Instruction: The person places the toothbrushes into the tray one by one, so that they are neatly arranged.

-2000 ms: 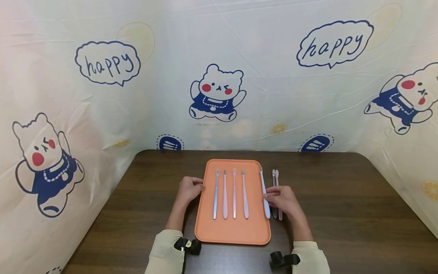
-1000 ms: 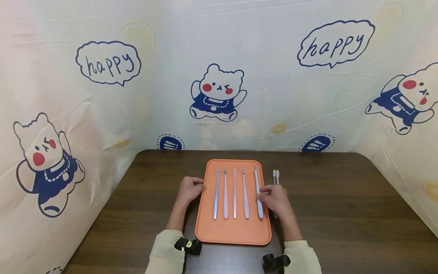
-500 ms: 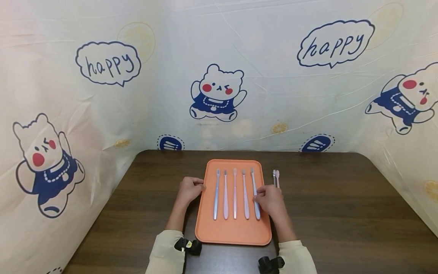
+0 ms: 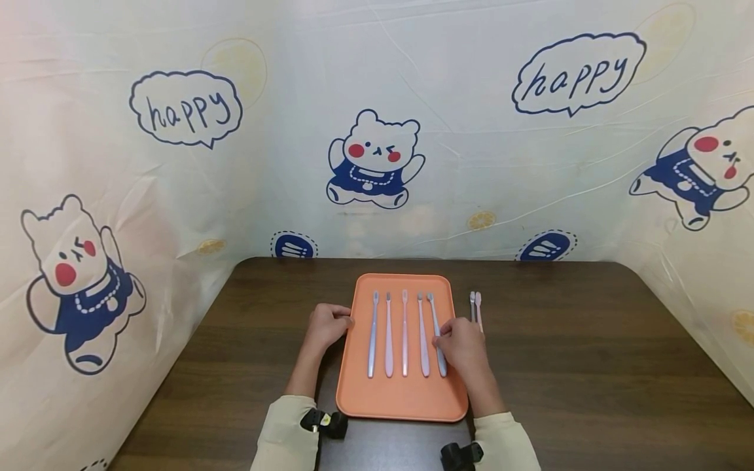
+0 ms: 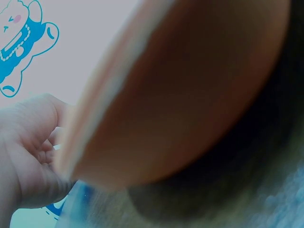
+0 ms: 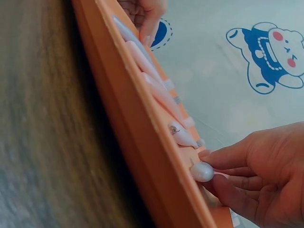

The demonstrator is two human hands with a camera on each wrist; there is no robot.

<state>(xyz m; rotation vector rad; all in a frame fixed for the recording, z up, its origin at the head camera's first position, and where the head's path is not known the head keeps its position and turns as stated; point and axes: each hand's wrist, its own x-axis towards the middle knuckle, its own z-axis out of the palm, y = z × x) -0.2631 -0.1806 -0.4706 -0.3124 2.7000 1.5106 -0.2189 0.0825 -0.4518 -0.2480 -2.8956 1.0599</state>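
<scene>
An orange tray (image 4: 400,400) holds a row of toothbrushes, handles toward me. From the left lie a light blue toothbrush (image 4: 372,347), then pink and pale lilac ones, including a pink toothbrush (image 4: 404,350) in the middle. My right hand (image 4: 466,347) pinches the pale blue toothbrush (image 4: 441,363) at the right end of the row; its head leans left, close to its neighbour. The rounded handle end (image 6: 203,172) shows between thumb and finger in the right wrist view. My left hand (image 4: 326,327) grips the tray's left edge, thumb and fingers at the rim.
Right of the tray, a grey toothbrush (image 4: 472,306) and a pink toothbrush (image 4: 479,307) lie side by side on the dark wooden table (image 4: 589,353), partly hidden by my right hand. A printed curtain (image 4: 377,78) surrounds the table's back and sides.
My right hand has moved left, bringing the pale blue toothbrush from the tray's right rim to beside the row. Its head has swung left. My left hand stays at the tray's edge.
</scene>
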